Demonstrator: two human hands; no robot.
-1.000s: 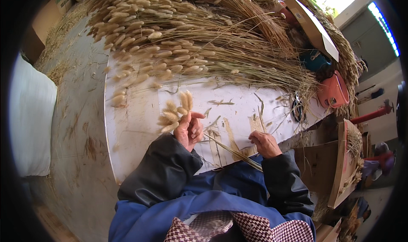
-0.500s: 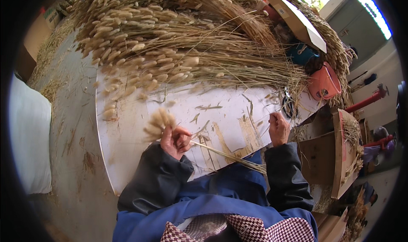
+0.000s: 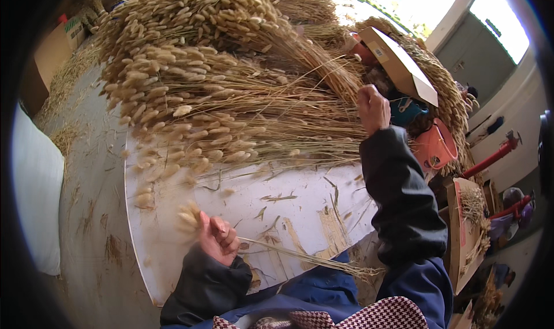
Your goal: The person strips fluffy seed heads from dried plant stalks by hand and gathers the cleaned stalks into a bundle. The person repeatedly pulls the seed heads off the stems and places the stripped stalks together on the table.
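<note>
My left hand (image 3: 219, 239) is closed around a small bunch of dried grass with fluffy cream heads (image 3: 189, 216), low over a worn white board (image 3: 161, 242); its pale stems trail rightward across the board. My right hand (image 3: 373, 109) reaches far forward into a big heap of dried grass stalks (image 3: 173, 81), fingers curled over the stems; I cannot make out what they hold. Just right of it are a teal container (image 3: 407, 112) and a pink bucket (image 3: 433, 147), partly behind my sleeve.
An open cardboard box (image 3: 398, 63) lies on the heap. Further right are red metal tubes (image 3: 490, 159) and a cardboard piece (image 3: 464, 236) with straw. On the left are a white sack (image 3: 37, 196), brown cartons (image 3: 55, 63) and a straw-strewn floor (image 3: 98, 213). A person (image 3: 502, 274) is partly visible at lower right.
My right hand has moved from above the board forward onto the stalks of the heap. My left hand, still with the bunch, has moved lower and to the left in the view.
</note>
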